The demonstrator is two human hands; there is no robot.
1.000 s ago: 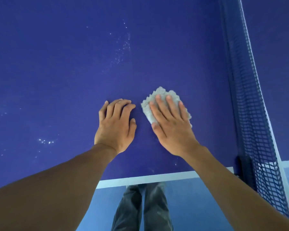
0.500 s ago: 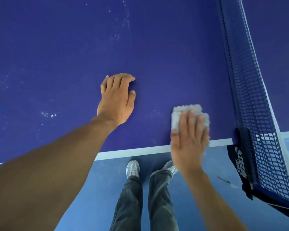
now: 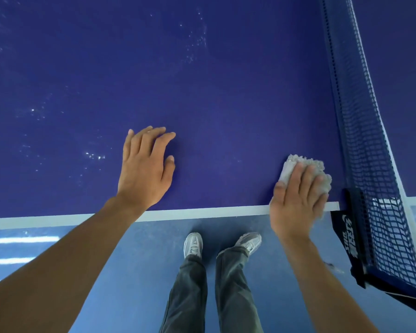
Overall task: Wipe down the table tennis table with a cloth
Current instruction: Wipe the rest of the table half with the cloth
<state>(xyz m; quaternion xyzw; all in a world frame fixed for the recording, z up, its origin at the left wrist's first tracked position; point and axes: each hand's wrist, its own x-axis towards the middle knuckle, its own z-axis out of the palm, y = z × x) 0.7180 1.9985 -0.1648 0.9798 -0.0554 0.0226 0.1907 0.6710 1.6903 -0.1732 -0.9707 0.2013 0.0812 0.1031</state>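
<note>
Head view: right hand (image 3: 296, 200), fingers flat, presses the cloth (image 3: 289, 170) on the table (image 3: 226, 92) at lower right, beside the net (image 3: 370, 164), white specks (image 3: 94, 155) lying leftward (beyond the flat, empty left hand (image 3: 145, 169)).

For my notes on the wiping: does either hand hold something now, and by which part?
The right hand presses the cloth down from above, covering its near part; the left hand holds nothing, resting on the table.
</note>
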